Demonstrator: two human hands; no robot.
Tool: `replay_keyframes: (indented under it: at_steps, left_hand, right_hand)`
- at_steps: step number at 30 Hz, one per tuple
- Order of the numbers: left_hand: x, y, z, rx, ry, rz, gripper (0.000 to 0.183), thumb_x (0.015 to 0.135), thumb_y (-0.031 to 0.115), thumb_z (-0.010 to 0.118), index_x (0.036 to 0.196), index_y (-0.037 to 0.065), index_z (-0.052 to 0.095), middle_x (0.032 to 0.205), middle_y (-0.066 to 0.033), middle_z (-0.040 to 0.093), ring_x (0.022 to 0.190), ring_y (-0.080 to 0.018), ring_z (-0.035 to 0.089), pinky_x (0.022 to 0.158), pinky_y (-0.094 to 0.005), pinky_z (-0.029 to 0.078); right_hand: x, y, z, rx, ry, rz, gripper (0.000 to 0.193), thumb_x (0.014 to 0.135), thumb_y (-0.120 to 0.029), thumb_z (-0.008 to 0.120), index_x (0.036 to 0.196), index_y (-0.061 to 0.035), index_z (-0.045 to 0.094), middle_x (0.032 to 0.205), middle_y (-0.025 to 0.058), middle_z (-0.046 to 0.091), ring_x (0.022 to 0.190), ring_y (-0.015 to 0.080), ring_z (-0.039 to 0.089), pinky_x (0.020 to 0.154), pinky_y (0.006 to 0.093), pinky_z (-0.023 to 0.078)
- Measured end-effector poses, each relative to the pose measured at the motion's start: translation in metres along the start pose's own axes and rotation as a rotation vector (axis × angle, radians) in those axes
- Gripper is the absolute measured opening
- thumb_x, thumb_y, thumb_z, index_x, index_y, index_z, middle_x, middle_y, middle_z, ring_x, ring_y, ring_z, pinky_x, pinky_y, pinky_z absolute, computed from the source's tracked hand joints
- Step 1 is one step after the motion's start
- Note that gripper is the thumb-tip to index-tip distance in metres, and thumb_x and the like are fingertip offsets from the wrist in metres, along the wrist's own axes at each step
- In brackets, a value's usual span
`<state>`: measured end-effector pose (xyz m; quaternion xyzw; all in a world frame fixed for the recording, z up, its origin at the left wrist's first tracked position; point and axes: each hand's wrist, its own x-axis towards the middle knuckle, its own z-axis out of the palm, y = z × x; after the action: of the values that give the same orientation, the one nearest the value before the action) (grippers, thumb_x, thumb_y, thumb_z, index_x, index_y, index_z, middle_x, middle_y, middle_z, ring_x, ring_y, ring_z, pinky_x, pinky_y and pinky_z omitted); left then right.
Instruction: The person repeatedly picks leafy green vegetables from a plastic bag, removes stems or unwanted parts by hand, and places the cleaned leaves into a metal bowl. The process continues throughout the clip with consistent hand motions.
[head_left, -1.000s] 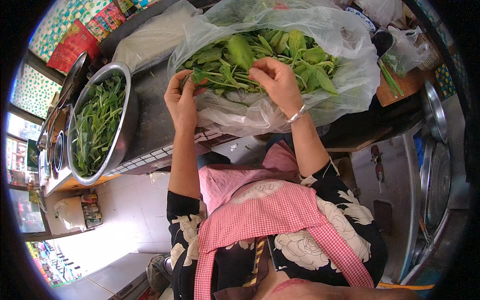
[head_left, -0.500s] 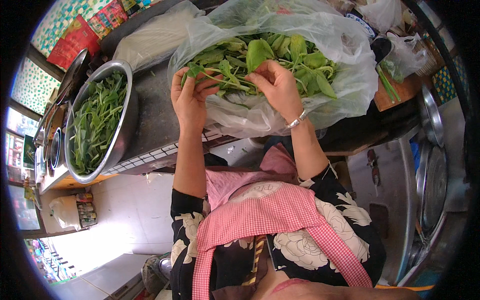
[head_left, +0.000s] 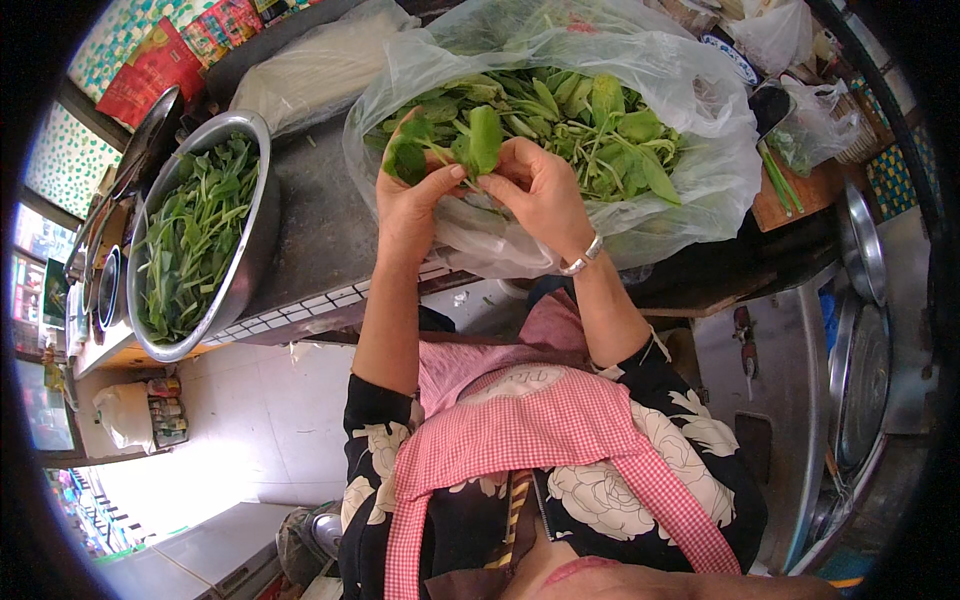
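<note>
Both my hands meet over the near edge of a clear plastic bag spread on the counter. Between them is a sprig of leafy greens. My left hand pinches it by thumb and fingers, with a dark leaf standing up by the fingertips. My right hand pinches the stem close beside the left thumb; a silver bracelet is on that wrist. Behind them a heap of loose greens lies in the opened bag. A steel basin at the left holds more picked greens.
A clear bag of pale, flat contents lies behind the basin. To the right are a wooden board with green stalks, a plastic bag and a metal pan. The tiled counter edge runs before me.
My left hand has moved right and my right hand slightly left and down, so they now meet. The sprig is drawn up off the heap, held between them.
</note>
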<state>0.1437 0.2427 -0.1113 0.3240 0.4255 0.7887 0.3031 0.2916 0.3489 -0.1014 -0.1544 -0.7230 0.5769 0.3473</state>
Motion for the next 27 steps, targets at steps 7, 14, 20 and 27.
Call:
replay_keyframes:
  at_steps: [7,14,20,27]
  left_hand:
    - [-0.004,0.002,-0.002,-0.036,0.071,0.007,0.063,0.088,-0.003,0.071,0.147,0.003,0.051,0.109,-0.0153,0.074,0.097,-0.0254,0.075,0.071,-0.0320,0.058]
    - [-0.012,-0.005,0.004,-0.110,0.037,0.073,0.030,0.095,-0.004,0.067,0.124,-0.001,0.064,0.104,-0.0146,0.075,0.098,-0.0238,0.075,0.075,-0.0302,0.059]
    - [-0.039,0.001,0.008,-0.249,0.031,0.123,0.015,0.099,-0.005,0.062,0.113,-0.001,0.063,0.105,-0.0156,0.074,0.099,-0.0248,0.074,0.077,-0.0317,0.059]
    - [-0.056,0.010,0.002,-0.354,-0.107,0.106,0.015,0.100,-0.005,0.061,0.113,0.001,0.060,0.096,-0.0152,0.072,0.084,-0.0230,0.070,0.073,-0.0318,0.055]
  right_hand:
    - [0.005,-0.021,-0.043,-0.920,0.562,-0.388,0.020,0.089,-0.012,0.077,0.106,-0.0034,0.071,0.089,0.0097,0.075,0.079,0.0308,0.072,0.072,0.0394,0.057]
    - [-0.016,-0.013,0.007,-0.509,0.020,-0.299,0.015,0.090,-0.007,0.075,0.103,0.0008,0.077,0.094,0.0149,0.078,0.075,0.0254,0.075,0.065,0.0320,0.056]
    - [-0.019,-0.009,0.024,-0.167,0.040,-0.211,0.012,0.087,-0.006,0.073,0.095,0.0028,0.074,0.086,0.0173,0.074,0.076,0.0313,0.075,0.066,0.0368,0.056]
    - [-0.036,-0.014,0.023,-0.080,-0.024,-0.150,0.015,0.083,-0.009,0.077,0.092,0.0028,0.073,0.082,0.0159,0.074,0.073,0.0238,0.075,0.064,0.0321,0.057]
